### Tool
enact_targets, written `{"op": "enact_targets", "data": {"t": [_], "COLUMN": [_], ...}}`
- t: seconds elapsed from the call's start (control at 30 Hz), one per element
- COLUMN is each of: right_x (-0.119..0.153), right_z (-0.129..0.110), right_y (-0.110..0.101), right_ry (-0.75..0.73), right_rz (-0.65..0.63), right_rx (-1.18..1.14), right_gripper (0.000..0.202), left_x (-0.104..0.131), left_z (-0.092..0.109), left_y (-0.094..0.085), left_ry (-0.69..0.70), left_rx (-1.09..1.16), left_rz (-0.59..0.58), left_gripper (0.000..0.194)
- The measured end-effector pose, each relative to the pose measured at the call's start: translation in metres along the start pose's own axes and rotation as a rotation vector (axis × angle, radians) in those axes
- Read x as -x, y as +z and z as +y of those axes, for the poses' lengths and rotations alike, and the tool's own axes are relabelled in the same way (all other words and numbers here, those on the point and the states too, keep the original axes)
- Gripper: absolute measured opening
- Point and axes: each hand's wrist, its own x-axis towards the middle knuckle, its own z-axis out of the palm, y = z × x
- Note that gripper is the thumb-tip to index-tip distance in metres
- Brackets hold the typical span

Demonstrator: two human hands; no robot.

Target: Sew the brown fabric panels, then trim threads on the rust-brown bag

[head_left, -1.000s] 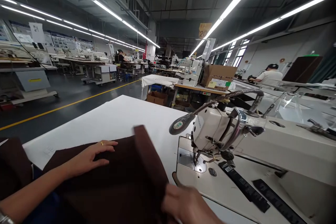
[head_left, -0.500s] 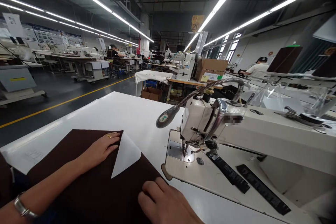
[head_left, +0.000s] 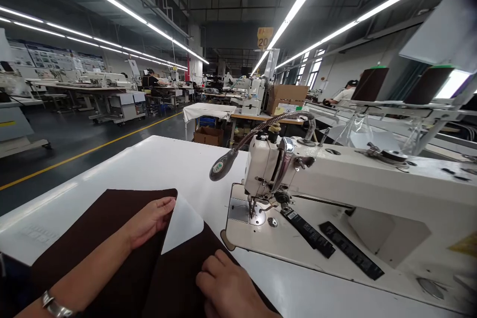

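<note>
Left hand (head_left: 151, 222): fingers curled closed, pinching the top edge of the brown cloth (head_left: 182, 268) just beside the white patch (head_left: 182, 226). Right hand (head_left: 227, 280): fingers bent, resting on the cloth near its right edge; can't tell if it grips. Cloth lies under both hands on the white counter (head_left: 156, 159), running off the bottom of view, so long axis can't be told; its right edge slants down to the right.

Key relation: needle area (head_left: 251, 209) is right of the cloth and apart from it; right hand is nearer to it.

Counts: two hands, one cloth (layers unclear), one white patch (separate piece or not, unclear). Further out: one near sewing machine (head_left: 335, 174), one lamp (head_left: 221, 165), two black strips (head_left: 352, 251) on its bed, two brown thread cones (head_left: 370, 84), two co-workers (head_left: 150, 79) in the background.
</note>
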Motion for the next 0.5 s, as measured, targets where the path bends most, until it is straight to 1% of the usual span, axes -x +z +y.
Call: {"op": "enact_targets", "data": {"t": [0.03,0.1,0.13,0.17,0.2,0.23,0.3,0.37,0.43,0.5], "right_x": [0.004,0.011,0.015,0.018,0.021,0.025,0.032,0.039,0.045,0.05], "right_z": [0.004,0.012,0.016,0.019,0.022,0.025,0.027,0.026,0.021,0.016], "right_y": [-0.01,-0.03,-0.039,-0.046,-0.05,-0.053,-0.05,-0.041,-0.034,-0.031], "right_ry": [0.047,0.198,0.274,0.331,0.378,0.419,0.494,0.542,0.543,0.512], "right_rz": [0.053,0.233,0.328,0.395,0.425,0.418,0.336,0.254,0.203,0.156], "right_rx": [-0.111,-0.4,-0.551,-0.692,-0.817,-0.922,-1.062,-1.094,-1.074,-1.021], "right_gripper": [0.022,0.022,0.017,0.012,0.013,0.021,0.032,0.036,0.037,0.037], "left_x": [0.001,0.002,0.002,0.002,0.001,0.0,-0.002,-0.004,-0.005,-0.006], "left_z": [-0.001,-0.003,-0.005,-0.009,-0.013,-0.019,-0.031,-0.044,-0.054,-0.06], "left_y": [-0.001,-0.006,-0.008,-0.011,-0.014,-0.017,-0.022,-0.025,-0.028,-0.033], "left_ry": [0.004,0.024,0.037,0.051,0.063,0.075,0.1,0.14,0.194,0.253], "left_rx": [-0.016,-0.073,-0.11,-0.155,-0.207,-0.267,-0.406,-0.543,-0.659,-0.752], "left_rz": [-0.008,-0.009,0.009,0.04,0.081,0.135,0.261,0.356,0.383,0.359], "left_gripper": [0.044,0.043,0.043,0.043,0.043,0.044,0.047,0.052,0.053,0.048]}}
